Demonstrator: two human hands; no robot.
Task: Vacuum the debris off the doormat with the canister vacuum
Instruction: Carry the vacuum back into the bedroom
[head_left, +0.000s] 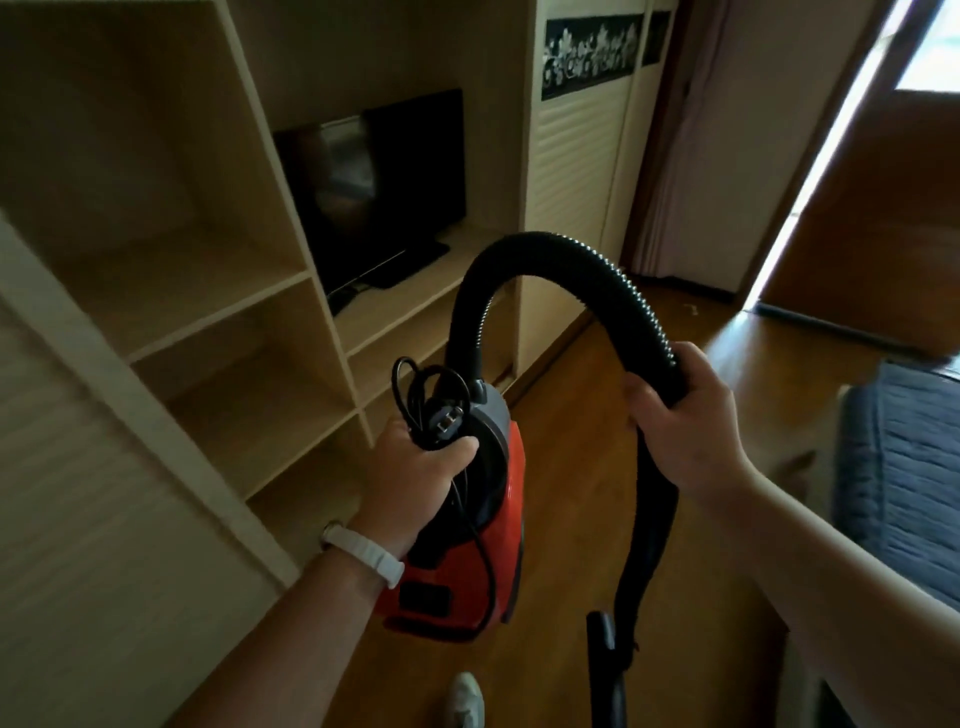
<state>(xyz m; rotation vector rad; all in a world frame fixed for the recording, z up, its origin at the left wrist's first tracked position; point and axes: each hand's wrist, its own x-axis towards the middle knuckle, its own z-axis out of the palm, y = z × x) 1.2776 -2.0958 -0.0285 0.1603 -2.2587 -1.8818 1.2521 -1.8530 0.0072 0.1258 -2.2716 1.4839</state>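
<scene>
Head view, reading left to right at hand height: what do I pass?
In order: white wristband → left hand, gripping the coiled black power cord → red canister vacuum → right hand, gripping the black ribbed hose → blue quilted bedding.

A home — a private room, either bedroom or sitting room, not possible to tell which. Along the left wall, a built-in shelf unit (223, 291) of pale wood with open compartments; in one of them, a flat television (384, 192) on its stand, screen dark. Next to it, tall cupboard doors (576, 156) with fine horizontal slats and a dark band of floral ornament (592, 52) near the top. Underfoot, a floor (571, 467) of warm brown wooden boards. At the far end, a pale curtain (691, 130) and a brown wooden door (872, 208), daylight along its edge. On the right, a blue quilted cover (904, 467) — on a bed or a sofa.
</scene>
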